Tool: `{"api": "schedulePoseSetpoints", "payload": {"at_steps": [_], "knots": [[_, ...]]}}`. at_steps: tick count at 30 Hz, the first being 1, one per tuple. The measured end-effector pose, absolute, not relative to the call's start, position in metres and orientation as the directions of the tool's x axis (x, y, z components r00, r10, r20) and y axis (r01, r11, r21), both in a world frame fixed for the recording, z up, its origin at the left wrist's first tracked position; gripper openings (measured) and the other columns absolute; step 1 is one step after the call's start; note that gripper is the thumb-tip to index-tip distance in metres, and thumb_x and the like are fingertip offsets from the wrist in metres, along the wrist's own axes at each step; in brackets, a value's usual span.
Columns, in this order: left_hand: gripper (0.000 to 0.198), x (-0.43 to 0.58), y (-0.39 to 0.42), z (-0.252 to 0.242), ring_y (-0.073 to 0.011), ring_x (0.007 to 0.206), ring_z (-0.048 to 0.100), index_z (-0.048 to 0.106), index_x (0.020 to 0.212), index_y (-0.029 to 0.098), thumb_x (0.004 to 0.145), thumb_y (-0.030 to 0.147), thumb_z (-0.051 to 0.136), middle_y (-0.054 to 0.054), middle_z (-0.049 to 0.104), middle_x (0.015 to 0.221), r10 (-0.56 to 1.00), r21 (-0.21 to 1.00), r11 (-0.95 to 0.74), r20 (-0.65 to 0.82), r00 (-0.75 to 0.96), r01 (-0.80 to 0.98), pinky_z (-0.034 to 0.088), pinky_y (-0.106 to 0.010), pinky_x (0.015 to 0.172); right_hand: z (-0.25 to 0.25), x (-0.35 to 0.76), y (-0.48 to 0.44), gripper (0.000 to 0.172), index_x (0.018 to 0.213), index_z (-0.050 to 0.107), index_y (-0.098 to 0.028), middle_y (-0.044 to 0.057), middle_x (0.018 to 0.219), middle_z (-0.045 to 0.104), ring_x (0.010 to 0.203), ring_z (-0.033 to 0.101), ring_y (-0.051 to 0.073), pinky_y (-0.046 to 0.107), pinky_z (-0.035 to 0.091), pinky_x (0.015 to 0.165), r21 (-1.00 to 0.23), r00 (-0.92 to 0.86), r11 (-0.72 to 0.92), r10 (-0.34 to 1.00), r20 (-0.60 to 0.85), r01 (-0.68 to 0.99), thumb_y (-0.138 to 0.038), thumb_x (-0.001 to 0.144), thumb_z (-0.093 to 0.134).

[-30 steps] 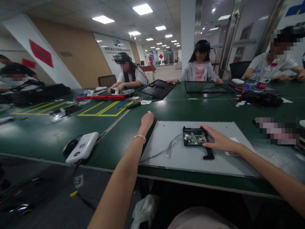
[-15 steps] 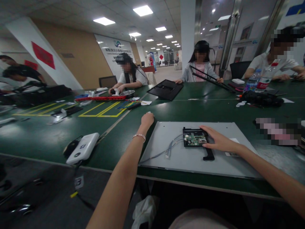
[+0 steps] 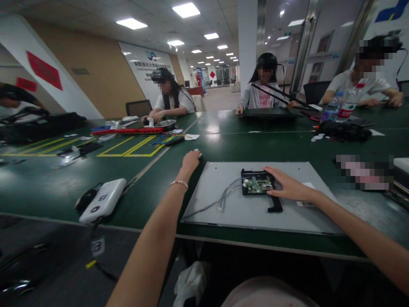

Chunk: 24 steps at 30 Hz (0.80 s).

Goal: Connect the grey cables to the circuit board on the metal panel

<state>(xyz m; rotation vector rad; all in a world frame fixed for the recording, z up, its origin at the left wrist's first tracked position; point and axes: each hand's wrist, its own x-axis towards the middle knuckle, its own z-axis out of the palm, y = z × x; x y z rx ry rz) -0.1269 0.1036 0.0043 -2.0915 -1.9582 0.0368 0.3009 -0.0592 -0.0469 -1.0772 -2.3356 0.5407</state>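
Observation:
A flat grey metal panel (image 3: 204, 204) lies on the table in front of me. On it rests a black plastic bracket (image 3: 275, 205) carrying a green circuit board (image 3: 255, 185). My right hand (image 3: 289, 186) grips the bracket's right side, thumb near the board's front edge and fingers at the back. Thin grey cables (image 3: 228, 192) run from the board to the left, a white plug on one end. Beyond the panel's far left corner, my left hand (image 3: 191, 162) is closed low over the table. A small whitish bit shows at its fingertips, too small to name.
A white power bank (image 3: 104, 200) sits at the table's left edge. Across the table a co-worker holds a black frame (image 3: 271, 94) above a black panel (image 3: 268, 114). Bottles (image 3: 347, 106) and a black bundle (image 3: 345, 130) stand at the right.
My view has turned slightly right, so most things sit further left. The co-worker's black panel has gone from tilted to nearly flat. My right hand stays on the bracket.

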Motion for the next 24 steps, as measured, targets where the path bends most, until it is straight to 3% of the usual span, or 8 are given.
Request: {"api": "schedulePoseSetpoints", "payload": {"at_steps": [6, 12, 19, 24], "knots": [[0.036, -0.132, 0.103, 0.006, -0.0246, 0.103, 0.066, 0.067, 0.110, 0.016, 0.085, 0.007, 0.042, -0.015, 0.070, 0.109, 0.978, -0.222, -0.061, 0.183, 0.103, 0.973, 0.049, -0.030, 0.088, -0.047, 0.302, -0.059, 0.086, 0.155, 0.019, -0.029, 0.010, 0.159, 0.025, 0.144, 0.028, 0.031, 0.052, 0.027, 0.117, -0.535, -0.555, 0.599, 0.789, 0.265, 0.596, -0.057, 0.085, 0.061], [0.033, -0.129, 0.104, 0.010, -0.0267, 0.101, 0.067, 0.071, 0.107, 0.015, 0.092, 0.028, 0.044, -0.016, 0.071, 0.106, 0.977, -0.251, -0.125, 0.137, 0.163, 0.960, 0.050, -0.033, 0.089, -0.045, 0.302, -0.059, 0.085, 0.155, 0.019, -0.030, 0.010, 0.159, 0.024, 0.144, 0.029, 0.031, 0.052, 0.028, 0.116, -0.528, -0.555, 0.593, 0.793, 0.252, 0.608, -0.060, 0.085, 0.059], [0.037, -0.122, 0.101, 0.012, -0.0257, 0.107, 0.065, 0.070, 0.111, 0.016, 0.089, 0.010, 0.040, -0.017, 0.069, 0.113, 0.981, -0.291, -0.100, 0.134, 0.144, 0.952, 0.048, -0.032, 0.091, -0.045, 0.303, -0.059, 0.085, 0.155, 0.018, -0.033, 0.009, 0.160, 0.023, 0.143, 0.029, 0.033, 0.056, 0.028, 0.115, -0.548, -0.560, 0.598, 0.786, 0.260, 0.585, -0.060, 0.085, 0.059], [0.039, -0.123, 0.096, 0.013, -0.0251, 0.107, 0.065, 0.067, 0.115, 0.017, 0.089, 0.008, 0.039, -0.016, 0.069, 0.112, 0.982, -0.272, -0.082, 0.145, 0.125, 0.959, 0.048, -0.031, 0.090, -0.045, 0.303, -0.059, 0.085, 0.155, 0.018, -0.032, 0.010, 0.159, 0.024, 0.143, 0.029, 0.032, 0.054, 0.027, 0.116, -0.542, -0.564, 0.605, 0.782, 0.267, 0.583, -0.059, 0.085, 0.059]]}}
